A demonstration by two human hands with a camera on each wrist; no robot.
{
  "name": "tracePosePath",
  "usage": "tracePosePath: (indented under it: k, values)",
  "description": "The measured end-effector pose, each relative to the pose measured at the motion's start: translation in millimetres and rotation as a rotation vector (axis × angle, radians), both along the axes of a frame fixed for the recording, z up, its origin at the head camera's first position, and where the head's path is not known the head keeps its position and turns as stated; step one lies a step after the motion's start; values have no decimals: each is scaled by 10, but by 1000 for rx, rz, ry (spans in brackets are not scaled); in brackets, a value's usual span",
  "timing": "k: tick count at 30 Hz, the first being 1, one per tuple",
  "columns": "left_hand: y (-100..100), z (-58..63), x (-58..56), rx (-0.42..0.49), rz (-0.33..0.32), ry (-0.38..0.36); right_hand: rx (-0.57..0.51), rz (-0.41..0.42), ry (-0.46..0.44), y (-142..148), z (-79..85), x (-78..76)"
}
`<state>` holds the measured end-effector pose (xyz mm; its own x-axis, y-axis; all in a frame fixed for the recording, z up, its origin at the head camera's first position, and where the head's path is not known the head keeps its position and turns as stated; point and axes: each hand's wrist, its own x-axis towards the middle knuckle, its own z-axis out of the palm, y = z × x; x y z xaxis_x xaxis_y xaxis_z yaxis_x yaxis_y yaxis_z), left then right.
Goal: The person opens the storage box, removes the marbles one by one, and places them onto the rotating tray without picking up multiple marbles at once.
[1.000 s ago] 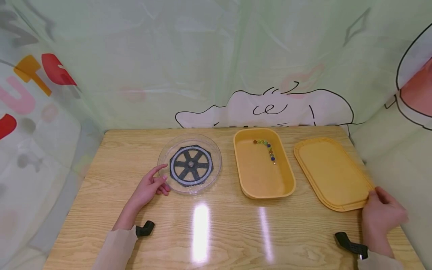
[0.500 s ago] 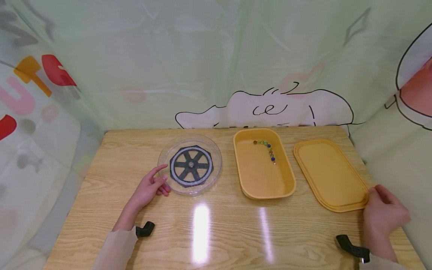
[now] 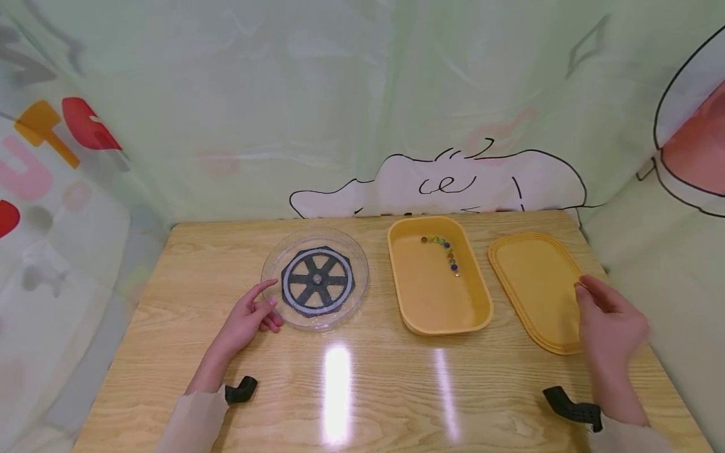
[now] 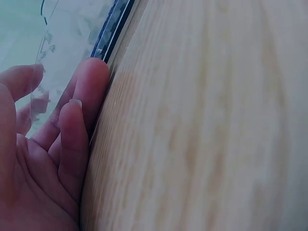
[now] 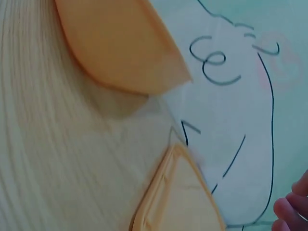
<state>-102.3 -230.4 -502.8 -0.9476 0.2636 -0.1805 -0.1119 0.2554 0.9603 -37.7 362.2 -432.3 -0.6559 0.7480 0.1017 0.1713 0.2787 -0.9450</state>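
A round clear dish (image 3: 359, 296) stands on the table at left, with a dark hexagonal six-spoked wheel shape (image 3: 303, 267) visible inside its outline. My left hand (image 3: 247, 316) rests against its near-left side, index finger over the rim. In the left wrist view the fingers (image 4: 91, 79) touch the clear wall. My right hand (image 3: 612, 324) hovers over the right side of a flat yellow lid (image 3: 532, 283), thumb and index tips close together. Whether something small lies between them is unclear. Only fingertips (image 5: 286, 209) show in the right wrist view, apart from the lid.
Between the dish and the lid stands a deep yellow tray (image 3: 401, 283). Several small coloured balls (image 3: 447, 245) lie in a curved line inside it. A printed cloth backdrop (image 3: 255, 126) rises behind the wooden table (image 3: 255, 402).
My right hand has left the lid's near right corner and moved left and away from me, over the lid. The left hand stays at the dish. The head view has shifted slightly.
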Motion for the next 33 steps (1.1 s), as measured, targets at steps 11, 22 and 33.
tracePosePath:
  k: [11,22,33]
  values:
    - [-34,8,15,9,22,-11,237,327,40,-567,152,-368]
    - [-29,16,11,27,12,-17,296,575,-39,-919,208,-737]
    - [2,8,15,17,9,-10,255,625,-119,-1028,44,-1013]
